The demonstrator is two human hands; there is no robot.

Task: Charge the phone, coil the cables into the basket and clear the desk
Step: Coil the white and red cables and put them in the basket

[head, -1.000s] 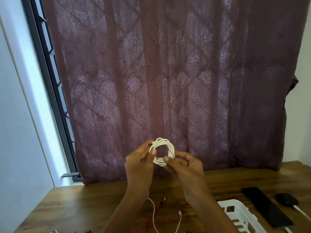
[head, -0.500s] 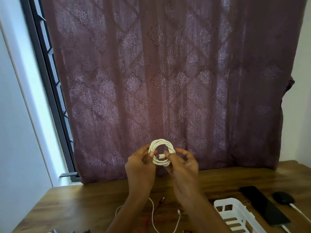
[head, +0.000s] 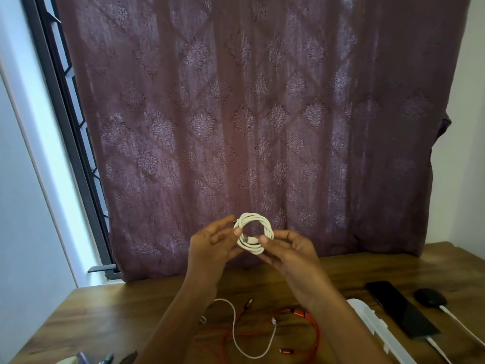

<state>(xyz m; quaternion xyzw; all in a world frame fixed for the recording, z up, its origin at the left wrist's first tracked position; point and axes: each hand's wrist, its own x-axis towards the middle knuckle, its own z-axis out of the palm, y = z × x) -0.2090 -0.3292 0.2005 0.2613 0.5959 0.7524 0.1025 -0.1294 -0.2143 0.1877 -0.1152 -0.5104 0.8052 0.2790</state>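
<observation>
Fingertips [head: 237,231] of left hand [head: 210,248] and right hand [head: 294,256] pinch the coiled white cable [head: 253,217] at its sides. Its plug [head: 248,240], unseen a second ago, now crosses its middle.

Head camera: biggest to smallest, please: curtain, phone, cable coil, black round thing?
1. Curtain, by far.
2. Phone and cable coil look close, and the coil is held nearer the camera, so unsure.
3. Black round thing, smallest.

Setting: a room in a home. Indicators: a patterned maroon curtain [head: 262,127] covering the frame's centre, a dark-framed barred window [head: 68,122] at upper left, plain white walls [head: 26,232], a wooden table [head: 105,319] along the bottom.
</observation>
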